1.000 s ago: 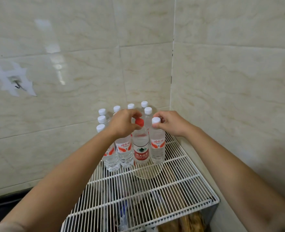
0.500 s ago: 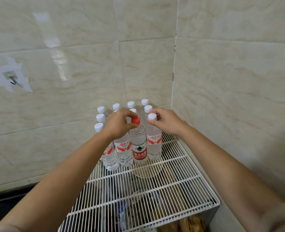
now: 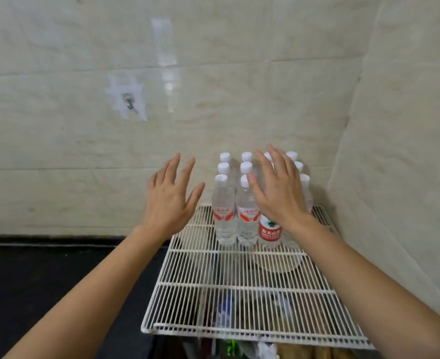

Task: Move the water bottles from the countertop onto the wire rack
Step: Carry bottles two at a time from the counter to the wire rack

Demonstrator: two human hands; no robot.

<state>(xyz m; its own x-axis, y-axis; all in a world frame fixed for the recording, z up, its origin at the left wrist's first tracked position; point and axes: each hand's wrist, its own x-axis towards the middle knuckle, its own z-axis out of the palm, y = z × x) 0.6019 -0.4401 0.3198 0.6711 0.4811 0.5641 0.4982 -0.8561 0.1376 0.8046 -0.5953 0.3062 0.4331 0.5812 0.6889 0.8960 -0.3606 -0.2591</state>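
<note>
Left hand (image 3: 169,203), right hand (image 3: 278,195) hover, fingers seemingly splayed.

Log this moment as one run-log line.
left hand: open, empty | right hand: open, empty | clear plastic water bottles: upright, grouped at back of white wire rack

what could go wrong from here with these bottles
The open right hand is spread just in front of the clear plastic water bottles with white caps; a brush could topple these tall, tightly packed bottles. They stand on the thin bars of the white wire rack, so footing may be uneven.
</note>
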